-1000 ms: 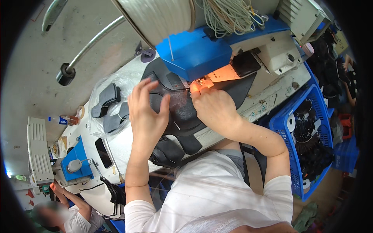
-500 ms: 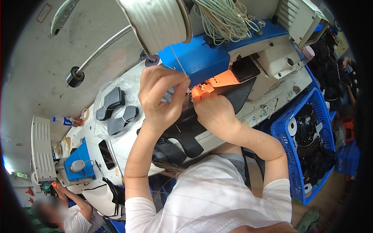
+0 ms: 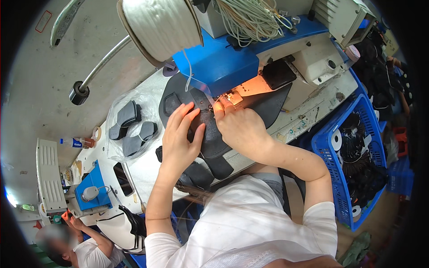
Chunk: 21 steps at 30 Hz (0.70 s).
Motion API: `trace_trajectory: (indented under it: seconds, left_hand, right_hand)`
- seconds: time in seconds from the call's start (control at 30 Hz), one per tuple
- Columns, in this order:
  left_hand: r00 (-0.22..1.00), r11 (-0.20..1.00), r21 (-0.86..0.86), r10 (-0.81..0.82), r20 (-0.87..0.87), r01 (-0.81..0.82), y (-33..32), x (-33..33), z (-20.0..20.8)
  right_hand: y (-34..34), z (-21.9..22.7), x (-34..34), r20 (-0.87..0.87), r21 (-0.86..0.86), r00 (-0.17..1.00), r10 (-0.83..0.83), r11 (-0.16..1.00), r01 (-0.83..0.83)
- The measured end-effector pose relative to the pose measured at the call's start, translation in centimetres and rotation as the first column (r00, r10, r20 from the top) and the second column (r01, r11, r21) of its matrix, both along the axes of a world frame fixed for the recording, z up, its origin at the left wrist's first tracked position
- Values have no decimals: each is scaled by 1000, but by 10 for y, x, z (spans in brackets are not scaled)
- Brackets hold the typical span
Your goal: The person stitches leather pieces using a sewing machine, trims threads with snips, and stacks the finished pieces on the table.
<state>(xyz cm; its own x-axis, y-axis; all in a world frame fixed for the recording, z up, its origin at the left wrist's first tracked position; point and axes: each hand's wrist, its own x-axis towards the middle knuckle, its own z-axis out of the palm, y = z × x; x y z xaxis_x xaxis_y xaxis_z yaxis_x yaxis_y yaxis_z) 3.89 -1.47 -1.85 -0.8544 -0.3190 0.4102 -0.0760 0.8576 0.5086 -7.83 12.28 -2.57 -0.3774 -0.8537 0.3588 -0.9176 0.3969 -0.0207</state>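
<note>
A broad black panel [image 3: 211, 140], leather-like with a smaller pocket-shaped piece on it, lies under the blue head [image 3: 225, 67] of a sewing machine. My left hand [image 3: 182, 138] rests flat on the panel's left part, fingers spread and holding nothing. Close to the orange-lit needle area [image 3: 234, 97], my right hand [image 3: 243, 129] has its fingers bent and their tips together on the work. What lies between those fingertips is too small to make out. A white cord [image 3: 189, 71] hangs slack from the large spool [image 3: 163, 29] above.
Black shaped pieces [image 3: 128, 114] lie in a clear plastic bag left of the panel; more black pieces [image 3: 199, 174] sit at the table's front edge. A blue crate [image 3: 330, 192] of black goods stands right. Another person [image 3: 96, 254] works at lower left.
My left hand has let go of the white cord and come down onto the black panel, its fingers opening. The cord now hangs loose. My right hand stays by the needle area.
</note>
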Motion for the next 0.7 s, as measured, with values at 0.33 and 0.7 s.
trace_trajectory:
  seconds: [0.33, 0.7]
  left_hand:
    - [994, 996, -85, 48, 95, -40, 2, 19, -3]
    - [998, 996, -79, 41, 51, -37, 2, 25, -11]
  right_hand:
    - [4, 2, 5, 73, -34, 996, 56, 998, -53]
    - [12, 5, 5, 116, -116, 992, 47, 993, -34]
